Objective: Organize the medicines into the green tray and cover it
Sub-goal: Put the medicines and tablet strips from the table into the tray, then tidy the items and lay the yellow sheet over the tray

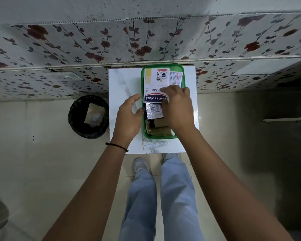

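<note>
The green tray [142,73] is set toward the table's [122,84] far right. The plaster box [155,94], judged light and crushable, is pinched at its near edge by the right hand [178,108]; the left hand [129,117] is spread open at the tray's left rim.

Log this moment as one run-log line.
right hand: on Hansaplast box in green tray | left hand: open beside tray | tube: outside | uncovered
</note>
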